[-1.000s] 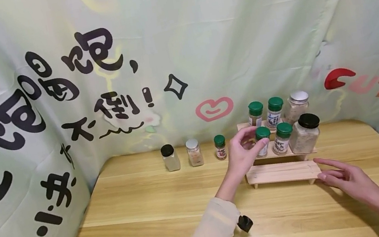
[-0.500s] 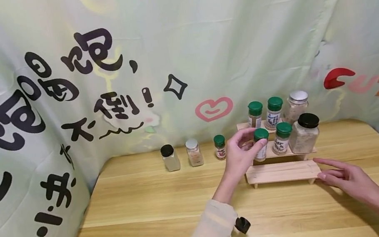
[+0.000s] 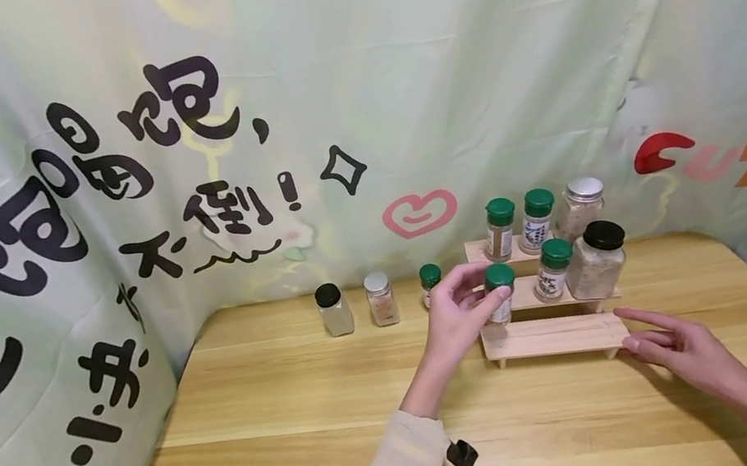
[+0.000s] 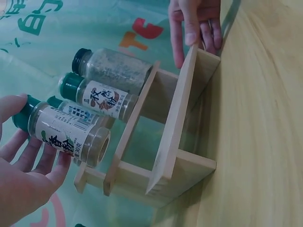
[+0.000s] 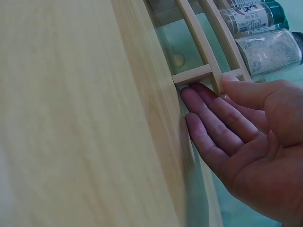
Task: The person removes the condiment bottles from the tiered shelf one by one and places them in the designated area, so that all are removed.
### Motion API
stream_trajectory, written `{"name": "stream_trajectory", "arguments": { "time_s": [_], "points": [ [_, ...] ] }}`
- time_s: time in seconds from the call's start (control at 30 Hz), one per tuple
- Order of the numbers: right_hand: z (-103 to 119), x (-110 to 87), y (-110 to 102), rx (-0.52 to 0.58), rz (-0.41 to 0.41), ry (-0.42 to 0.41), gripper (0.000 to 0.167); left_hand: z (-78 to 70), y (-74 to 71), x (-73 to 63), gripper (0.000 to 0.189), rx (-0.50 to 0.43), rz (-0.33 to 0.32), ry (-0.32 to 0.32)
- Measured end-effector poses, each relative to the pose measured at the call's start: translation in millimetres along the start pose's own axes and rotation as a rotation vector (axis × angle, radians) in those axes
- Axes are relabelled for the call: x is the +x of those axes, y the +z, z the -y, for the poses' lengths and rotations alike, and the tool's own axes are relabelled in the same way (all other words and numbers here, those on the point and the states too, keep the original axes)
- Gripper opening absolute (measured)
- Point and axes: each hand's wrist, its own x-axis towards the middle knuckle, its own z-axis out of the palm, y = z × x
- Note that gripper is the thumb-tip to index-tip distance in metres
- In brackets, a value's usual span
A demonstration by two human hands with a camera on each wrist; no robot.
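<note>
My left hand [image 3: 458, 310] grips a green-capped spice jar [image 4: 61, 132] with a white label, thumb on one side of the cap and fingers on the other. In the head view this jar is in front of the middle tier's left end, overlapping the bottom tier. The stepped wooden spice rack [image 3: 553, 337] has three tiers, its lowest one bare. At that tier's right end, my right hand [image 3: 687, 352] touches the corner with its thumb, its fingers [image 5: 213, 123] extended beside the end leg. A second green-capped jar [image 3: 553, 268] and a big black-lidded jar [image 3: 597, 260] stand on the middle tier.
Two green-capped jars [image 3: 500, 230] and a silver-lidded jar [image 3: 581, 209] occupy the top tier. Left of the rack, along the table's back edge, stand a black-lidded jar [image 3: 335, 310], a silver-lidded jar [image 3: 381, 300] and a small green-capped jar [image 3: 430, 281]. A printed curtain [image 3: 503, 77] hangs behind.
My left hand has lifted the green-capped spice jar off the middle tier and brought it left and toward me. The right hand keeps its place at the rack's end.
</note>
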Motion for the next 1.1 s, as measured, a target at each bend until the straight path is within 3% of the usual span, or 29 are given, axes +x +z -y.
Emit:
{"name": "stream_trajectory", "arguments": {
  "time_s": [0.3, 0.7, 1.1],
  "points": [
    [1.5, -0.3, 0.7, -0.062, -0.005, 0.046, 0.055, 5.7, -16.6, -12.9, 0.033, -0.001, 0.008, -0.014],
    [2.7, 1.8, 1.2, -0.021, -0.005, -0.017, 0.05, 14.0, -39.5, -26.1, 0.036, -0.002, -0.04, -0.031],
    [3.4, -0.4, 1.0, -0.074, -0.01, 0.059, 0.055, 28.5, -56.1, -31.5, 0.037, 0.008, -0.081, -0.073]
  ]
}}
